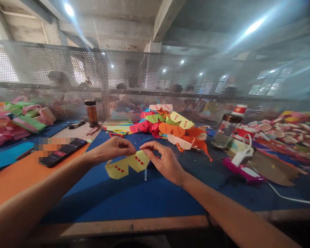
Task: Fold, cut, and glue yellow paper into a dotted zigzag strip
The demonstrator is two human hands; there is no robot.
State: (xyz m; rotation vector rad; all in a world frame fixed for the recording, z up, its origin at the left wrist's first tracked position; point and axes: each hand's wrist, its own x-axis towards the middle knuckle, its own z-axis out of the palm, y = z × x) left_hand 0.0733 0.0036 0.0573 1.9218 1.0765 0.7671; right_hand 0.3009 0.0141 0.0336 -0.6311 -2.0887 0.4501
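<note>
A yellow paper mask (122, 169) with a notch in its lower edge and rows of small red squares is held above the blue table surface. My left hand (119, 148) is closed in a pinch at its top edge, near the middle. Close beside it, my right hand (163, 159) pinches the mask's upper right corner. The two sets of fingertips almost meet, and what lies between them is partly hidden. Below the right fingers a narrow whitish strip (145, 175) shows; I cannot tell whether it is attached to the mask.
Beyond my hands lies a pile of coloured paper masks (170, 128). Yellow-handled scissors (118, 132), a phone (63, 152) and a dark-lidded bottle (91, 113) are to the left. On the right stand a clear bottle (226, 132) and a purple power strip (244, 172) with a white cable.
</note>
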